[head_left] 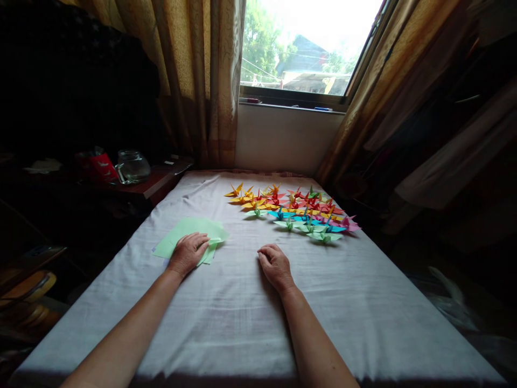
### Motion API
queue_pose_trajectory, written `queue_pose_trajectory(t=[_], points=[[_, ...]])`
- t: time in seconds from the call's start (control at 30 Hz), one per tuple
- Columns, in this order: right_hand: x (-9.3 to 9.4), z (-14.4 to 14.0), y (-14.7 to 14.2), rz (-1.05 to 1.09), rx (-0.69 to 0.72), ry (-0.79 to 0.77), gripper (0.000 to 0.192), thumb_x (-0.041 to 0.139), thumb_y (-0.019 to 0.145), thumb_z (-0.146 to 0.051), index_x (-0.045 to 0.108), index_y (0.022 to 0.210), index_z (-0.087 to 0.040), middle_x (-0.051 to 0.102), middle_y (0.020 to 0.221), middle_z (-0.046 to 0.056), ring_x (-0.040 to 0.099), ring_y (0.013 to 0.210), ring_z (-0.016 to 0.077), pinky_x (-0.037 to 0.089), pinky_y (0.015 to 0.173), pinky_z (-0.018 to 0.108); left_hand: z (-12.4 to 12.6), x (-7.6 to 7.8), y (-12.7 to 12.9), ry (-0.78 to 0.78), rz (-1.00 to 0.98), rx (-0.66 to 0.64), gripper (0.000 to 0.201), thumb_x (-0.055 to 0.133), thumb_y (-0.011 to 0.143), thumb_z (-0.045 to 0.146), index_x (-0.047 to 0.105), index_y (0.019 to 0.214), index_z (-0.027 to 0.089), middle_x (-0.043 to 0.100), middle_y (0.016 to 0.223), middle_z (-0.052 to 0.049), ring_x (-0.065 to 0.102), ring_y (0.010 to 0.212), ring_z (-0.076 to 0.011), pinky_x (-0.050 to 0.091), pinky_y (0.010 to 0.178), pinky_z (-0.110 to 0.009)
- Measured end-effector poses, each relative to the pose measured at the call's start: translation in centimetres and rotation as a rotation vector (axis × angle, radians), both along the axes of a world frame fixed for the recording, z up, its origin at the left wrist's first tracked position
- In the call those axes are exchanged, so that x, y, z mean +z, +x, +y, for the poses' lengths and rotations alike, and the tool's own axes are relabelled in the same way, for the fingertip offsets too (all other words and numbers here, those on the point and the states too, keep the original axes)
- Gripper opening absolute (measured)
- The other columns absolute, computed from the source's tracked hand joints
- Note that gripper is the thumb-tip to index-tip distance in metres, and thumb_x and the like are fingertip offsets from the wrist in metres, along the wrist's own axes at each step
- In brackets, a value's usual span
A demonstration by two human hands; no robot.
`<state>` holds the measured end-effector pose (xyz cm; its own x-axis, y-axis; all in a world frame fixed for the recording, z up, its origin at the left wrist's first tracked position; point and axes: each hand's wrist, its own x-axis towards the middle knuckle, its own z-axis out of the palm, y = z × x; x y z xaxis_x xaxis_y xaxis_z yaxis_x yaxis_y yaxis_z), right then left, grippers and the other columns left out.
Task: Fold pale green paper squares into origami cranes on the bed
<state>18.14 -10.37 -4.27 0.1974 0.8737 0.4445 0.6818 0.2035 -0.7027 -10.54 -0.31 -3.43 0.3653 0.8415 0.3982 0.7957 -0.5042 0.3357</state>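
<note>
My left hand (189,252) lies over a small stack of light green paper sheets (173,237) on the left part of the table. Its fingers and thumb are closed on a green sheet, whose right edge curls up beside the fingertips. My right hand (276,265) rests on the white cloth near the middle, fingers curled in, with nothing visible in them. Beyond it stand several rows of folded paper cranes in yellow (252,202), red (297,202), blue (281,214) and light green (324,235).
A white cloth (226,323) with wrinkles covers the table. To the left, a dark side table (157,183) bears a glass jar (132,166) and a red container (97,166). Curtains (222,81) flank a window (299,48) at the back. Clothes (440,172) hang at right.
</note>
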Motion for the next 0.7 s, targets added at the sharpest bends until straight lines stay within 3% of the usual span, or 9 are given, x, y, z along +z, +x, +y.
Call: queue_pose_trajectory(t=[0.27,0.43,0.53,0.7], points=[[-0.01,-0.1,0.06,0.006,0.007,0.011,0.02,0.053,0.084,-0.024,0.073,0.08,-0.021,0.07,0.091,0.007,0.067,0.086,0.0197,0.053,0.082,0.032,-0.2,0.41,0.06,0.0,0.034,0.035,0.028,0.051,0.091,0.032,0.077,0.1,0.025,0.076,0.117,-0.005,0.067,0.115,-0.0229,0.047,0.107,-0.038],[-0.06,-0.09,0.07,0.013,0.01,0.012,0.02,0.053,0.084,-0.024,0.073,0.08,-0.021,0.07,0.091,0.007,0.067,0.085,0.0196,0.053,0.083,0.032,-0.49,0.53,0.18,-0.022,0.086,0.135,0.035,0.059,0.089,0.039,0.072,0.117,0.024,0.064,0.137,-0.009,0.057,0.13,-0.0292,0.039,0.112,-0.049],[-0.09,-0.08,0.05,0.015,0.009,0.009,0.02,0.053,0.083,-0.023,0.073,0.08,-0.022,0.07,0.09,0.006,0.067,0.085,0.0192,0.053,0.082,0.031,-0.54,0.37,0.39,-0.052,0.114,0.175,0.034,0.062,0.088,0.041,0.072,0.117,0.026,0.065,0.135,-0.009,0.056,0.131,-0.0306,0.037,0.112,-0.051],[0.01,-0.15,0.01,0.002,0.004,0.011,0.019,0.055,0.083,-0.022,0.073,0.08,-0.022,0.07,0.09,0.006,0.067,0.084,0.0186,0.053,0.081,0.031,-0.55,0.39,0.55,-0.056,0.118,0.171,0.028,0.061,0.09,0.038,0.074,0.113,0.029,0.068,0.131,-0.005,0.058,0.129,-0.0268,0.039,0.111,-0.045]])
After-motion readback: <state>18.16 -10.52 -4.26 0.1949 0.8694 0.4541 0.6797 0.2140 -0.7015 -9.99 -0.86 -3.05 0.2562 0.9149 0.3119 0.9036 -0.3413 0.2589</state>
